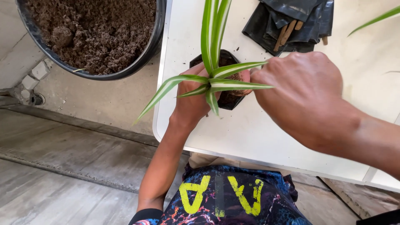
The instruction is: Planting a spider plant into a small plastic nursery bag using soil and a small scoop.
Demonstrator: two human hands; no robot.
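Observation:
A small black plastic pot [228,100] sits on the white table [250,133] with a green-and-white striped plant [216,79] in it. My left hand [191,102] wraps around the pot's near-left side, under the leaves. My right hand [300,91] reaches in from the right, its fingertips pressed at the plant's base and the brown soil inside the pot. The fingertips of both hands are partly hidden by the leaves.
A large black tub of brown soil [96,33] stands on the floor beyond the table's left edge. Folded black plastic bags with short wooden sticks [291,21] lie at the table's far side. Another striped leaf [375,18] pokes in at the top right. The floor is concrete.

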